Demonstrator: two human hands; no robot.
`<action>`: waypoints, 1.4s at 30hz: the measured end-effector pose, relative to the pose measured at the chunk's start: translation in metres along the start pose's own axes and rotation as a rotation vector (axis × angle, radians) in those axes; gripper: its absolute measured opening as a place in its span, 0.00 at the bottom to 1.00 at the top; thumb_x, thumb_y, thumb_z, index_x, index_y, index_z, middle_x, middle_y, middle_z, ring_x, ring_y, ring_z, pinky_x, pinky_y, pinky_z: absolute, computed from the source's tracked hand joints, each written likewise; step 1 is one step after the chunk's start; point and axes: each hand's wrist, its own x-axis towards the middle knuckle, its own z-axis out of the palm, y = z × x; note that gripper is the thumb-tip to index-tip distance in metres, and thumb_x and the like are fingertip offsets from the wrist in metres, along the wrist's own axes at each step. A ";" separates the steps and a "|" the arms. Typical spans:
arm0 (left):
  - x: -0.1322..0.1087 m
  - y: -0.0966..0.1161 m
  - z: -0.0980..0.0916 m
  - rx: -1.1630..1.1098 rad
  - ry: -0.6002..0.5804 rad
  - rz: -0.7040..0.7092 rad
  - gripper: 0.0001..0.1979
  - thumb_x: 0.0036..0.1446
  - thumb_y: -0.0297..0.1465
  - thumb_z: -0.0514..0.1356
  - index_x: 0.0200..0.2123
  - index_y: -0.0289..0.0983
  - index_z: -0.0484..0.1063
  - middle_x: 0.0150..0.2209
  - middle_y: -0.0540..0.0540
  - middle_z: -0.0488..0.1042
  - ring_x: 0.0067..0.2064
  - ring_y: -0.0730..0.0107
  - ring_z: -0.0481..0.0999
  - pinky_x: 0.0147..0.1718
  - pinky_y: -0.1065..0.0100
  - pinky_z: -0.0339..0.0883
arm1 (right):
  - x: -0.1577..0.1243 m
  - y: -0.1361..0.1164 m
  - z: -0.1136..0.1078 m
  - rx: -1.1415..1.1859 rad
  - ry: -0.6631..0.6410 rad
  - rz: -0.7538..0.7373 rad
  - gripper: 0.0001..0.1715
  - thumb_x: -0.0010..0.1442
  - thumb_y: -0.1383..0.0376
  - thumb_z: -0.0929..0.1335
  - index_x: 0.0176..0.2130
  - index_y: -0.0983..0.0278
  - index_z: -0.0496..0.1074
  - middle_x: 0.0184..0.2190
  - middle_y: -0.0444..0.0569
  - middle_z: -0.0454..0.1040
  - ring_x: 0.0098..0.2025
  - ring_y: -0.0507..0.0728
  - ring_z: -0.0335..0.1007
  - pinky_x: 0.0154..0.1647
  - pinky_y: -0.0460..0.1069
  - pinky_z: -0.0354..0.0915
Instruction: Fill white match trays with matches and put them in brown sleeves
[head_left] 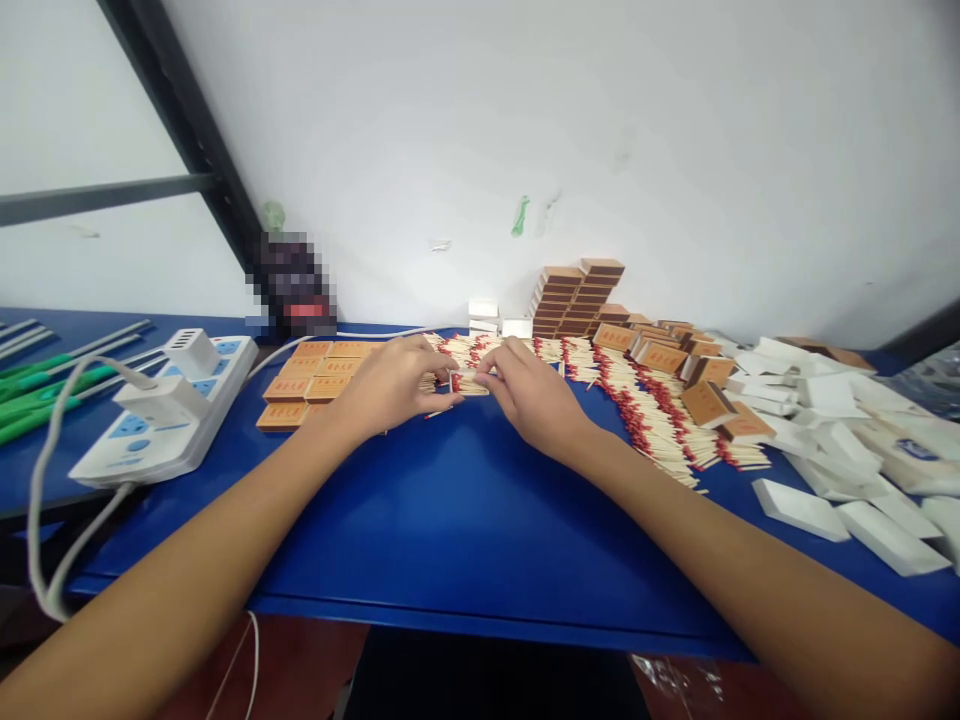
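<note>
A small bunch of matches point(469, 384) with red heads is held between my two hands, just above the front of a row of loose matches. My left hand point(394, 385) curls its thumb and fingers around the left end of the bunch. Thumb and fingertips of my right hand point(534, 398) pinch its right end. Whether a thin white tray edge is also in the left fingers is too small to tell. Orange matchboxes point(289, 388) lie in rows beside my left hand, partly hidden by it. Loose matches point(649, 425) spread out to the right of my right hand.
Brown matchboxes point(559, 300) are stacked against the wall, with more matchboxes point(664, 357) lying to their right. White empty trays point(802, 510) heap at the far right of the blue table point(465, 530). A power strip point(180, 440) with cables and green-handled rods point(45, 400) occupy the left.
</note>
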 end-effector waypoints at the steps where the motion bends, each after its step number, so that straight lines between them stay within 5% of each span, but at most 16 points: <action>1: 0.000 0.002 0.000 -0.022 -0.006 0.017 0.15 0.60 0.39 0.72 0.48 0.39 0.84 0.40 0.41 0.81 0.44 0.57 0.80 0.44 0.61 0.71 | 0.002 -0.001 0.001 -0.022 -0.002 -0.005 0.06 0.76 0.64 0.64 0.45 0.61 0.70 0.47 0.55 0.73 0.47 0.61 0.71 0.41 0.52 0.63; 9: 0.001 -0.003 -0.005 0.012 0.027 -0.048 0.15 0.59 0.39 0.71 0.47 0.39 0.84 0.40 0.42 0.83 0.42 0.58 0.80 0.44 0.62 0.70 | -0.005 -0.019 -0.007 -0.089 0.032 -0.123 0.11 0.77 0.64 0.61 0.46 0.63 0.72 0.46 0.56 0.75 0.47 0.62 0.72 0.44 0.53 0.65; 17: 0.002 -0.013 -0.014 0.054 -0.024 -0.138 0.10 0.59 0.37 0.70 0.42 0.39 0.84 0.37 0.44 0.84 0.43 0.56 0.80 0.42 0.62 0.68 | -0.008 -0.035 0.009 0.028 -0.187 -0.107 0.10 0.75 0.64 0.66 0.52 0.64 0.73 0.50 0.55 0.74 0.47 0.59 0.73 0.46 0.53 0.66; 25: 0.002 -0.019 -0.013 0.086 0.000 -0.160 0.11 0.60 0.40 0.69 0.39 0.39 0.84 0.39 0.40 0.84 0.41 0.56 0.81 0.42 0.60 0.69 | 0.004 -0.027 0.024 0.204 -0.254 -0.091 0.06 0.74 0.67 0.67 0.42 0.63 0.73 0.43 0.49 0.74 0.43 0.55 0.69 0.46 0.50 0.63; 31: 0.002 -0.021 -0.012 0.087 -0.014 -0.168 0.11 0.60 0.40 0.69 0.40 0.38 0.84 0.38 0.41 0.84 0.42 0.54 0.81 0.42 0.60 0.70 | 0.003 -0.026 0.029 0.256 -0.212 -0.133 0.11 0.74 0.66 0.67 0.54 0.60 0.74 0.47 0.49 0.74 0.45 0.56 0.71 0.48 0.51 0.64; 42: 0.002 -0.016 -0.015 0.111 -0.030 -0.172 0.11 0.60 0.40 0.69 0.41 0.38 0.84 0.39 0.41 0.84 0.40 0.56 0.80 0.40 0.61 0.69 | 0.002 -0.028 0.015 0.096 -0.305 -0.088 0.06 0.75 0.66 0.66 0.43 0.63 0.73 0.45 0.51 0.73 0.45 0.57 0.71 0.45 0.51 0.63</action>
